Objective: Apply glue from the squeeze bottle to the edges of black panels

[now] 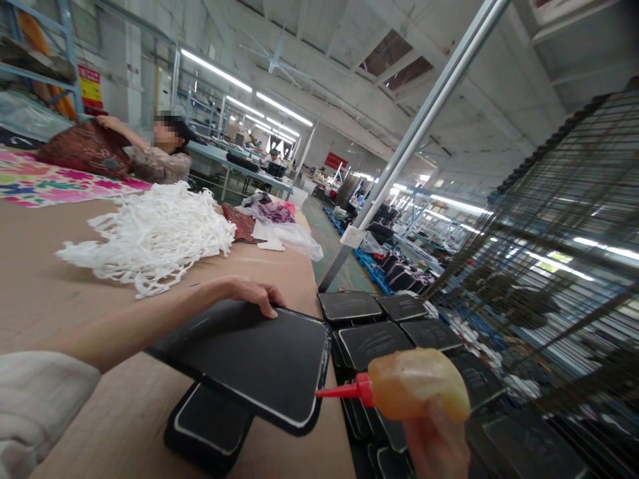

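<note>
My left hand (pixel 254 295) is closed over the far edge of a black panel (pixel 259 352) with rounded corners and a whitish line along its border. A second, smaller black panel (pixel 212 416) with a similar pale line lies partly beneath it on the table. In my right hand (pixel 439 439) is a squeeze bottle (pixel 417 384) of amber liquid, tipped on its side. Its red nozzle (pixel 344 391) points left, and the tip is at the right edge of the upper panel, near the corner. The left fingertips rest on the panel's top face; the thumb is hidden.
A heap of white strips (pixel 164 233) lies on the brown table (pixel 279 266), with patterned fabric (pixel 64 176) behind. More black panels (pixel 374 342) are stacked at the right. A metal post (pixel 399 159) and a wire rack (pixel 574 199) stand beyond. A co-worker (pixel 164 153) handles dark red fabric.
</note>
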`<state>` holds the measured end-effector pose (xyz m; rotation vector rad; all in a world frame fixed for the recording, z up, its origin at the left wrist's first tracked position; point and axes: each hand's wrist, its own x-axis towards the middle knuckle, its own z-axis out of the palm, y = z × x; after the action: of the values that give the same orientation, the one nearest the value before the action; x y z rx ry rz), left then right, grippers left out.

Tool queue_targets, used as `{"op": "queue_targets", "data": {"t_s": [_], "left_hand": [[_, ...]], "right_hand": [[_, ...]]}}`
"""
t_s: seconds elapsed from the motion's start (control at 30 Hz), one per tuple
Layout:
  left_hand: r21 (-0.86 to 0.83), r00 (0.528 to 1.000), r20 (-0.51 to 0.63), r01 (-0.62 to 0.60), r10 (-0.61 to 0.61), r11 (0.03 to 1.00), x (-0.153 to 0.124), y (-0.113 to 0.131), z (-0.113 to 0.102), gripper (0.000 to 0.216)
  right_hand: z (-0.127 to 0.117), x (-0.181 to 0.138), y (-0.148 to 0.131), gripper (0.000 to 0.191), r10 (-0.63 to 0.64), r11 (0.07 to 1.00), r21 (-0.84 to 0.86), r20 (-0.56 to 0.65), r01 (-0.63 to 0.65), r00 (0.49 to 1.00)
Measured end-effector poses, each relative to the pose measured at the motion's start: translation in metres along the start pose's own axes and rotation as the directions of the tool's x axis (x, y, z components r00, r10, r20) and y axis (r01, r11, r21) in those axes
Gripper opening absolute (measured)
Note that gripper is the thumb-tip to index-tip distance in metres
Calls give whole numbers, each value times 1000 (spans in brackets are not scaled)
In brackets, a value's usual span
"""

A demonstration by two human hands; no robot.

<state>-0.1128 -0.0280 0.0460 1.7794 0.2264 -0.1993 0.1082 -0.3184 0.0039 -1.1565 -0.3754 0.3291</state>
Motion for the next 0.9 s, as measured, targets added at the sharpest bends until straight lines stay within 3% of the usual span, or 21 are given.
{"op": "queue_targets", "data": {"t_s": [0.17, 0.3, 0.47, 0.6, 0.73, 0.83, 0.9], "left_hand": [[-29, 1000, 0, 23, -23, 999, 0, -8, -2, 32], [-28, 999, 6, 38, -38, 999, 1, -12, -2, 33], [-13, 999, -25, 37, -37, 999, 0, -10, 0, 31], [-13, 999, -33, 33, -33, 999, -2, -11, 0, 30], [-42, 999, -39, 32, -34, 999, -3, -16, -1, 30], [-81, 998, -48, 37, -41, 996, -3, -20, -2, 32], [-98, 996, -66, 45, -51, 994, -4, -22, -2, 32]], "right_hand": [[-10, 7, 12, 59, -151, 984, -99, -33, 147, 988], [-6, -1, 8, 58, -90, 990, -109, 35, 93, 995], [0, -6, 0, 61, -3, 1000, -25, -3, 3, 1000], [-8, 4, 5, 70, -36, 999, -14, -32, 35, 999], [-16, 6, 14, 64, -48, 999, -26, -62, 46, 997], [-19, 2, 19, 49, -192, 975, -123, -42, 185, 981], [-21, -2, 23, 39, -328, 922, -234, -54, 307, 943]]}}
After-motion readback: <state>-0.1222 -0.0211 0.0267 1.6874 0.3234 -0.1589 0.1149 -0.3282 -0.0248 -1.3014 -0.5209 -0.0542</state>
